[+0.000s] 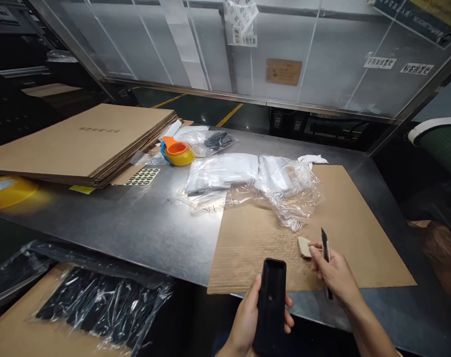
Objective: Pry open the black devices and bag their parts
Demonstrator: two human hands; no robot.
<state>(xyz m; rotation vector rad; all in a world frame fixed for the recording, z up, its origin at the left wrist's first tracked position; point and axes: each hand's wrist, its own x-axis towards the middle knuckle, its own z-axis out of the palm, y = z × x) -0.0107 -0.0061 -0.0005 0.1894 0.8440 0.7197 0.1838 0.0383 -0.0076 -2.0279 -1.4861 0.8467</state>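
Note:
My left hand (245, 320) grips a long black rectangular part (270, 302) upright at the table's near edge, fingers wrapped round its sides. My right hand (335, 275) is closed on a thin knife (325, 245) whose blade points up and away. Its fingertips rest beside a small beige piece (304, 246) lying on a flat cardboard sheet (359, 223). Crumpled clear plastic bags (285, 186) lie on the sheet's far edge.
A stack of flat cardboard (80, 144) lies at the left on the metal table (143, 228). An orange and yellow tape dispenser (176, 151), a sticker sheet (142, 176) and a yellow tape roll (7, 191) lie nearby. Below left, a box holds bagged black parts (98, 302).

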